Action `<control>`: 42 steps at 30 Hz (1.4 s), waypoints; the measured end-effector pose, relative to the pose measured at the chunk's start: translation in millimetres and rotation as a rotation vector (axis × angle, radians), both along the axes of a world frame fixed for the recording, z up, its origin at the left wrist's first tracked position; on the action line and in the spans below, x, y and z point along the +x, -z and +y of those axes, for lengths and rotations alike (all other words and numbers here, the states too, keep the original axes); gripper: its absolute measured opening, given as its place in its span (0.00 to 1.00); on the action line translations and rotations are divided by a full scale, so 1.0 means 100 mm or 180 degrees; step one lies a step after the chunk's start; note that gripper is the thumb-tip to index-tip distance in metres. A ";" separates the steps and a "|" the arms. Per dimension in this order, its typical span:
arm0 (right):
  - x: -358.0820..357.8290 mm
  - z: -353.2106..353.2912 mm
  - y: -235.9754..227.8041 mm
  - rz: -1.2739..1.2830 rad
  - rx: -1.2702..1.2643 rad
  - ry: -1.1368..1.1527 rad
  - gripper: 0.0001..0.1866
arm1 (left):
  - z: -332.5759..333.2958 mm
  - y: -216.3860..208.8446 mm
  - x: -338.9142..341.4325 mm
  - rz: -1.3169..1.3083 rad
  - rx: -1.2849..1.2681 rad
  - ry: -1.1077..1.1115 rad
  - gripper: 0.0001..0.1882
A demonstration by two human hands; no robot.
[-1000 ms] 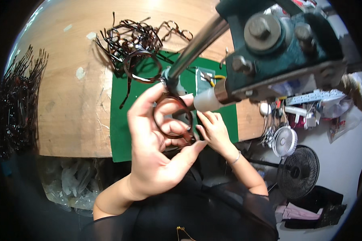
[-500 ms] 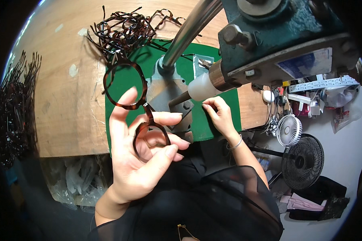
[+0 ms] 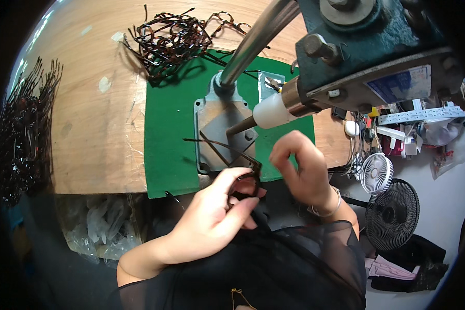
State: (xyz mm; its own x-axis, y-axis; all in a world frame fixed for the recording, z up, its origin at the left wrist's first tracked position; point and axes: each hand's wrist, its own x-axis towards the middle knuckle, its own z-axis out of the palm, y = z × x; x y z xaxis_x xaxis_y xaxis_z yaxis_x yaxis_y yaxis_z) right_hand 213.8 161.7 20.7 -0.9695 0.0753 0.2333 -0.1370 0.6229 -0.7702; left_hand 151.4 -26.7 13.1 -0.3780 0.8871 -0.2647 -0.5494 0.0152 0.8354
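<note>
Swung down and turned since the earlier frame, the dark glasses frame (image 3: 256,168) is at the picture's lower centre, pinched by the left hand (image 3: 212,212) between thumb and fingers, its temples crossing before the grey press base (image 3: 208,114). Blurred, right of centre, the right hand (image 3: 306,169) curls its fingers; whether it grips anything, I cannot tell.
</note>
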 end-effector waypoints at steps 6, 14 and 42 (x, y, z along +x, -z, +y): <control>-0.11 -0.17 -0.08 0.0296 0.0126 -0.0661 0.08 | -0.09 0.01 0.02 -0.0285 0.0180 0.0093 0.19; -0.04 -0.20 -0.04 0.0266 -0.0479 -0.0474 0.07 | -0.12 -0.03 0.05 -0.0031 0.0244 0.0137 0.20; -0.03 -0.06 -0.08 0.0682 -0.0800 -0.0377 0.09 | -0.05 -0.07 -0.02 -0.0393 0.0410 0.0143 0.21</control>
